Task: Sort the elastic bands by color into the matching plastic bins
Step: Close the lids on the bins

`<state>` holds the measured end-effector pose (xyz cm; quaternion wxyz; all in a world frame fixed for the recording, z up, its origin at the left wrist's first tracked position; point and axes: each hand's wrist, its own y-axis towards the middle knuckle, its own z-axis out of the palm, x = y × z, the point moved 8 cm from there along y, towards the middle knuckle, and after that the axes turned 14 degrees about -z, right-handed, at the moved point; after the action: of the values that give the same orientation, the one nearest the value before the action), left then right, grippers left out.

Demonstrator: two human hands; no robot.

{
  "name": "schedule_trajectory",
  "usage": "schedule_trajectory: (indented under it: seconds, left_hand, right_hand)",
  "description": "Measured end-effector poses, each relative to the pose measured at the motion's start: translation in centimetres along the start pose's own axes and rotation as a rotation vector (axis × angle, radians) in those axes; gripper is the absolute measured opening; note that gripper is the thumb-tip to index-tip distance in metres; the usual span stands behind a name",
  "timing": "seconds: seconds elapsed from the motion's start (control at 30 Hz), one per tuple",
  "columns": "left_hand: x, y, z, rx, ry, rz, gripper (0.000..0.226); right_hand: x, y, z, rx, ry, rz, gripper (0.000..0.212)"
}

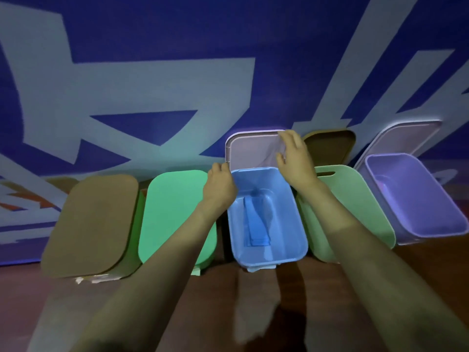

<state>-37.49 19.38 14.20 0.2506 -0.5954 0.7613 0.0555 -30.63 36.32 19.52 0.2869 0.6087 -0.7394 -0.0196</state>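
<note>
**Desk:** While both arms stretch forward, where do the hands lie?

**Photographer:** The right hand (294,158) lies with its fingers spread on the pale lilac lid (251,151), the fingertips at the lid's upper right corner. The left hand (220,186) sits with its fingers curled at the far left corner of the blue bin (286,224), where the rim meets that lid. I cannot tell whether it grips anything.

**Desk:** And the lid itself?

**Photographer:** It stands upright just behind the blue bin, which is open. Blue elastic bands (255,224) lie flat on the bin's floor, left of centre.

**Desk:** What flanks it?

**Photographer:** The bins stand in a row along the far edge of the brown surface (436,270), against a blue banner (152,72) with pale lettering. Left of the blue bin is a bin under a green lid (175,214), and beyond that one under a brown lid (94,224), toward the far left corner. On the right, a pale green lid (355,199) with a handle slot covers the next bin, and a second brown lid (330,148) stands upright behind it. Last on the right is an open purple bin (416,199), with its lilac lid (406,138) leaning on the banner.
</note>
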Motion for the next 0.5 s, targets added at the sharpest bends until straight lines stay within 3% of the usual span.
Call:
schedule_trajectory:
  seconds: [0.2, 0.4, 0.5]
  left_hand:
    - [0.7, -0.4, 1.4, -0.005, -0.061, -0.126, 0.038]
    - [1.4, -0.8, 2.7, -0.006, 0.023, -0.121, 0.037]
    - [1.5, -1.6, 1.9, -0.061, -0.089, -0.120, 0.019]
  right_hand:
    - [0.9, 2.9, 1.0, 0.071, -0.111, -0.158, 0.052]
    - [1.0, 2.2, 0.8, -0.003, -0.175, -0.156, 0.020]
    - [1.2, 2.6, 0.1, 0.010, -0.182, -0.162, 0.016]
